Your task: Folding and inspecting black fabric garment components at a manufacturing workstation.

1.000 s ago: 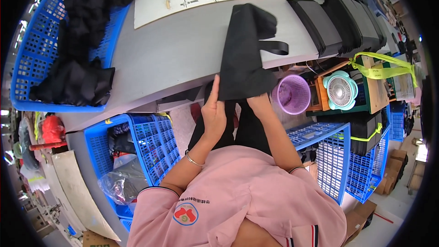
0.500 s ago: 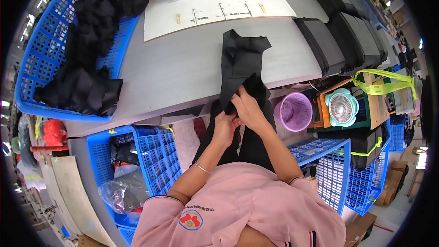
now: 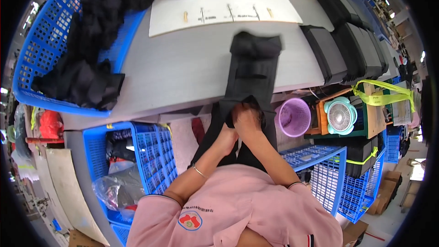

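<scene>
A long black fabric piece [image 3: 253, 75] lies over the table's near edge, its far end on the grey tabletop [image 3: 192, 59] and slightly smeared by motion. Its near end hangs over my lap, bunched around my hands. My right hand [image 3: 247, 121] is closed on that near end, with its fingertips partly covered by the cloth. Just below and left of it, my left hand [image 3: 226, 140] is also closed on the cloth's lower edge, touching the right hand. Most of the left fingers are hidden behind the right hand and the fabric.
A blue basket [image 3: 120, 71] heaped with black fabric pieces [image 3: 87, 82] stands at the left. Stacks of black pieces [image 3: 324, 52] line the table's right side. A marked white board [image 3: 219, 7] lies beyond. Below are a purple basket [image 3: 294, 118], a small fan [image 3: 340, 115] and blue crates [image 3: 160, 155].
The fabric piece has straightened out and lies flatter, its far end shifted right. My hands have moved slightly nearer to me, the right one deeper into the cloth.
</scene>
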The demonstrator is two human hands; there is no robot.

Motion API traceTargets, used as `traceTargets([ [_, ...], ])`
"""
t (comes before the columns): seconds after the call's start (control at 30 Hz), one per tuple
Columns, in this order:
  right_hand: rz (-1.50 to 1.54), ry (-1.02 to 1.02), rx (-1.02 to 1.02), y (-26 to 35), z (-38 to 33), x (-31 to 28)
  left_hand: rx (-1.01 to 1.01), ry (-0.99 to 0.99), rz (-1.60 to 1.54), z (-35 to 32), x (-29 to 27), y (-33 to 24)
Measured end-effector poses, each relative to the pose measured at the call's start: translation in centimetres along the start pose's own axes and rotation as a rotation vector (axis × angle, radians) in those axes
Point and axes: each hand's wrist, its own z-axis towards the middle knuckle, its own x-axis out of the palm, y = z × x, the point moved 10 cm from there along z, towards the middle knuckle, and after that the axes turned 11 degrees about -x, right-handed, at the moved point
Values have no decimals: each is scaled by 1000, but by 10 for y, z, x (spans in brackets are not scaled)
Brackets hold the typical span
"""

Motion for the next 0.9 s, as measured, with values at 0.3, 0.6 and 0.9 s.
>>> traceTargets([
  [0.3, 17, -91, -125, 4, -20, 9, -28, 40, 38, -15, -46, -4],
  [0.6, 539, -172, -525, 63, -109, -48, -82, -117, -59, -20, -54, -39],
  [0.9, 978, -489, 62, -54, -106, -99, -74, -53, 234, -52, -14, -32],
])
